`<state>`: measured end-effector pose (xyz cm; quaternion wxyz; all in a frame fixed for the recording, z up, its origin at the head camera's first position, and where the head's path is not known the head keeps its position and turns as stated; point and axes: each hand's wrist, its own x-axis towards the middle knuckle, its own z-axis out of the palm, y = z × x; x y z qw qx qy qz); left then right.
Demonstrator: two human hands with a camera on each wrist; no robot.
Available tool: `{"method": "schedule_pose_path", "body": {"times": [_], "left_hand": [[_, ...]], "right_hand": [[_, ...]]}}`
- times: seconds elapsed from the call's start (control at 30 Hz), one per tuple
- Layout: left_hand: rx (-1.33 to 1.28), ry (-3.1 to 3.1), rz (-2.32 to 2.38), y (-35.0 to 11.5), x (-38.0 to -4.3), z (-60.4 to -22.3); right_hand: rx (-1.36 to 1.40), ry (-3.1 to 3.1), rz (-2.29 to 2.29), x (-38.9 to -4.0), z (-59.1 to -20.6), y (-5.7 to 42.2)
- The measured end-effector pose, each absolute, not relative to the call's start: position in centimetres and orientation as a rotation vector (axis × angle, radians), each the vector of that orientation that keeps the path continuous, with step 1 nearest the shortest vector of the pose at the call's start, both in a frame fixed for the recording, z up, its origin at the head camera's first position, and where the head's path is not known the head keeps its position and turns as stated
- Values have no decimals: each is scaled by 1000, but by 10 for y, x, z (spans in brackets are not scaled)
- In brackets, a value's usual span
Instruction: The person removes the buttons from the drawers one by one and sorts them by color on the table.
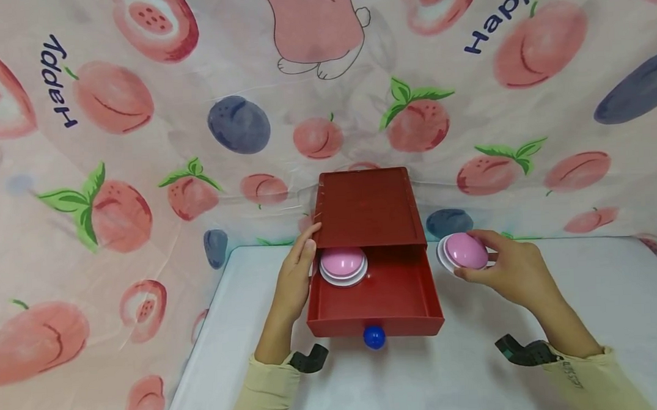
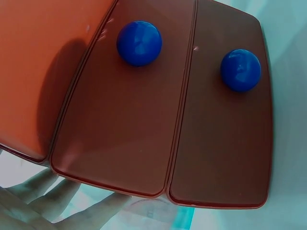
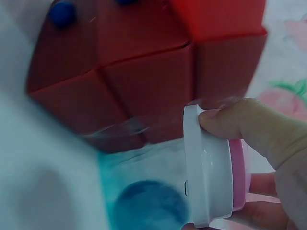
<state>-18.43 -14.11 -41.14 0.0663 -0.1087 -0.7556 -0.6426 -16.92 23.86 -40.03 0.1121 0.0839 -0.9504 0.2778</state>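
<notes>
A red drawer cabinet [image 1: 367, 206] stands against the fruit-print cloth, its top drawer [image 1: 393, 297] pulled out by a blue knob [image 1: 374, 337]. Inside that drawer, at the back left, sits a round push button [image 1: 343, 263] with a pink dome and white base. My left hand [image 1: 292, 283] rests along the cabinet's left side, fingers extended. To the right of the cabinet, my right hand [image 1: 518, 273] holds a matching pink-and-white push button [image 1: 467, 251] between thumb and fingers. The right wrist view shows this button [image 3: 216, 167] side-on, thumb on its white base.
Below the open drawer, two shut drawers show their blue knobs [image 2: 139, 44] in the left wrist view. A white table surface [image 1: 402, 385] lies under the cabinet. Behind it hangs the cloth [image 1: 313, 101] printed with peaches and berries.
</notes>
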Motion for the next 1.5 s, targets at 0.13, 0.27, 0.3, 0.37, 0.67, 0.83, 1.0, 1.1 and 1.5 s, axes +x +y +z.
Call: {"method": "schedule_pose_path", "body": {"times": [0.13, 0.27, 0.3, 0.37, 0.67, 0.83, 1.0, 1.1, 1.5], "left_hand": [[-314, -2284, -1925, -142, -184, -411], [-308, -2286, -1921, -143, -184, -412], [-309, -2286, -1922, -144, -184, -412], [-312, -2284, -1929, -144, -184, -412], [-311, -2277, -1939, -143, -183, -411], [-314, -2283, -1923, -143, -183, -411], [-322, -2281, -1920, -143, -184, -412], [-320, -2276, -1926, -143, -184, -412], [-323, -2276, -1942, -142, -186, -413]], "right_hand": [[225, -2833, 811, -178, -420, 242], [215, -2885, 788, -185, -438, 245], [212, -2902, 784, -187, -443, 245], [205, -2927, 783, -191, -451, 247], [145, -3024, 809, -203, -474, 243], [113, -3056, 823, -206, -479, 242], [89, -3076, 837, -208, -485, 243], [82, -3071, 849, -208, -488, 244], [70, -3074, 828, -206, -492, 247]]}}
